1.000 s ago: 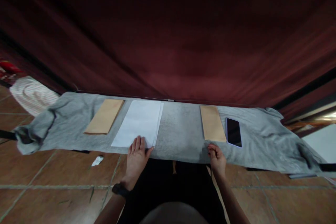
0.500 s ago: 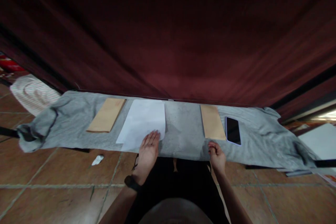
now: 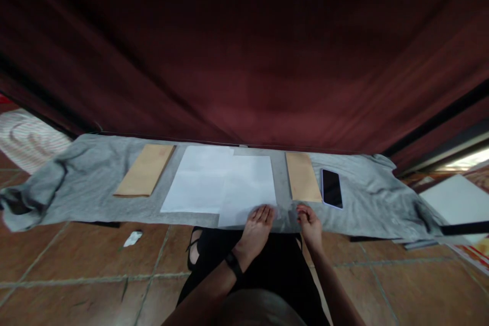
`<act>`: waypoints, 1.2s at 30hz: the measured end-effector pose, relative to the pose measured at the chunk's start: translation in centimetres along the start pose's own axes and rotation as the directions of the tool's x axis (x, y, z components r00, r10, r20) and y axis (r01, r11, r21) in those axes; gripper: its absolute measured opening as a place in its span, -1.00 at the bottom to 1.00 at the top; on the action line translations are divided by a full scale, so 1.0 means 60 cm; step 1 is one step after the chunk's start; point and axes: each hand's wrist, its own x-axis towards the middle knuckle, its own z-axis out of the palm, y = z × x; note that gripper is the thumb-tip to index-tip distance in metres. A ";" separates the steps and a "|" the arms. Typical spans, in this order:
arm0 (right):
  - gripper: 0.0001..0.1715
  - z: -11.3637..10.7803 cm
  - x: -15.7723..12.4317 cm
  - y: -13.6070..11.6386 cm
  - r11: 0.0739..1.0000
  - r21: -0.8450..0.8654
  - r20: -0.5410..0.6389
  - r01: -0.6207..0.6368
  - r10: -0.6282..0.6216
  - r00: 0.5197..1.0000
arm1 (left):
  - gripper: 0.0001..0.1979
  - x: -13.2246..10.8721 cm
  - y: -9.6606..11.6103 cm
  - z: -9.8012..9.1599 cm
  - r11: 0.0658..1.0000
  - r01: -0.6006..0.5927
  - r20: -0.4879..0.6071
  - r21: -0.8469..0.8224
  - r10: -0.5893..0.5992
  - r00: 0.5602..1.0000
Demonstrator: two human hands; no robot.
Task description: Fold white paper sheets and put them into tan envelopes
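My left hand (image 3: 259,224) lies flat, fingers together, on the lower right corner of a white sheet of paper (image 3: 248,178). This sheet partly overlaps another white sheet (image 3: 196,178) to its left. My right hand (image 3: 308,221) rests at the front edge of the grey cloth, fingers curled in, with nothing visible in them. It is just below a brown paper envelope or folded paper (image 3: 303,177), apart from it. A similar brown piece (image 3: 145,169) lies left of the sheets. A phone with a purple edge (image 3: 331,188) lies right of the right-hand brown piece.
The grey cloth (image 3: 91,178) covers a long narrow surface. A dark red curtain (image 3: 244,71) hangs behind it. Striped fabric (image 3: 30,137) is at far left, a white board (image 3: 454,204) at far right. A crumpled white scrap (image 3: 133,238) lies on the tiled floor.
My left hand has moved right, and the upper white sheet has slid right with it, uncovering more of the sheet beneath. My right hand stays near the brown piece. The view has shifted slightly.
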 end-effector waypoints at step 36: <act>-0.54 0.117 0.015 -0.059 0.833 -0.287 0.351 0.473 -0.368 0.861 | -0.53 0.032 -0.037 0.016 0.996 -0.077 -0.002 0.033 0.077 0.997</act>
